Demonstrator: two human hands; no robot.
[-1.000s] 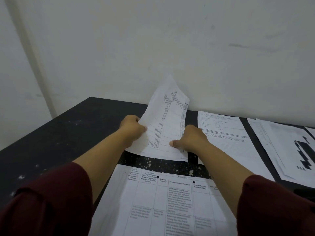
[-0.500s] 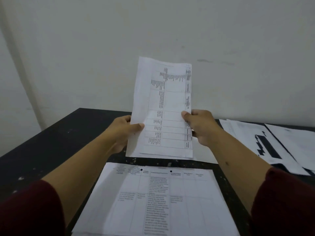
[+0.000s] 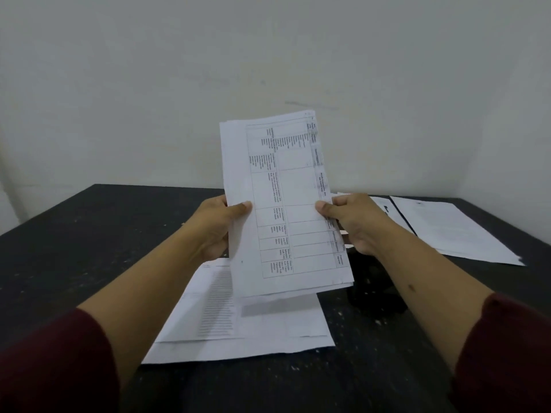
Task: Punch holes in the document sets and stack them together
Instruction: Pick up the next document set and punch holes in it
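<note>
Status: held doc set (image 3: 286, 204) is up in the air, roughly upright w/ a slight tilt, above the far end of the flat stack (image 3: 238, 323), which lies on the desk (image 3: 74, 248). All positions below are ref'd to that flat stack.

- Left hand (image 3: 214, 228) pinches the set's left edge, thumb on the printed face, fingers behind the pages.
- Right hand (image 3: 354, 225) pinches the right edge the same way, thumb in front. Both clamped on the paper, neither loose.
- Sheets in the set aren't flush: bottom edges fan out, top corners stagger. Looks like several pages.
- Dark object (image 3: 375, 284) sits on the desk just right of the flat stack, partly hidden by the right forearm. Prob the punch, can't confirm.
- More papers (image 3: 456, 231) lie further right and beyond, well apart from the flat stack.

Judgement: step in hand is squaring the set before punching. No holes visible on it, but res is too low to be sure.

Risks:
- Punching w/ edges fanned → holes misaligned across pages, set won't stack clean.
- Side-only pinch on thin paper → middle can buckle, inner sheets slide out if either thumb eases.
- Tapping the set down on the flat stack could shove its top sheets askew.
- Right forearm passes over the dark object; a low sweep could knock it.
</note>
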